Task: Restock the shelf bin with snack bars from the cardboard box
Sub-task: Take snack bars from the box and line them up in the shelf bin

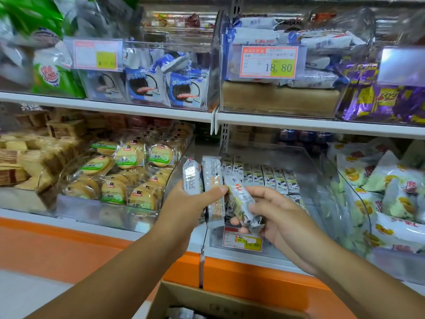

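Observation:
My left hand [184, 203] grips a bunch of silver-wrapped snack bars [207, 180] upright, thumb across their fronts. My right hand [273, 210] pinches one tilted snack bar [243, 203] just right of that bunch. Both hands hover in front of the clear shelf bin [317, 180] on the lower shelf, where a row of the same bars [264, 176] stands along its back. The open cardboard box [220, 302] sits below my arms at the bottom edge, with a few wrapped bars dimly visible inside.
Left of the bin is a clear bin of round biscuits [128, 176]; right is a bin of white and yellow packets [386, 192]. A price tag [243, 240] hangs on the bin's front. The upper shelf [322, 123] holds more bins overhead. An orange shelf base [69, 247] runs below.

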